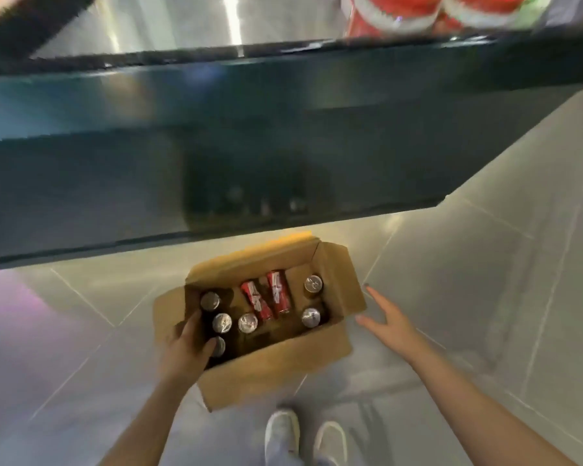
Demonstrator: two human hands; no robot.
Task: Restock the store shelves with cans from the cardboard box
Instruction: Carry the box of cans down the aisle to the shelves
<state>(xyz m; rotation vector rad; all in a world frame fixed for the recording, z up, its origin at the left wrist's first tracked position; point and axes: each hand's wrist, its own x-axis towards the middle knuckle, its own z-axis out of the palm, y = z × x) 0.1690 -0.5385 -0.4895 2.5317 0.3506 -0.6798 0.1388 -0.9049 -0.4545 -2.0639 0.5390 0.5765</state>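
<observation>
Here left hand (186, 344) fingers hidden in cardboard box (283, 368), grip unclear; right hand (389, 322) fingers spread.

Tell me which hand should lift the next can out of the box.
Left. The left hand is already inside the open brown cardboard box, fingers curled around an upright dark can; the right hand hovers open outside it.

Open cardboard box (276, 368) top; upright cans (248, 322) crowd left.

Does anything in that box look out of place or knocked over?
Yes. In the cardboard box, two red cans lie on their sides, while the dark cans around them stand upright. Nothing looks spilled or dented. The left hand reaches among the upright ones.
</observation>
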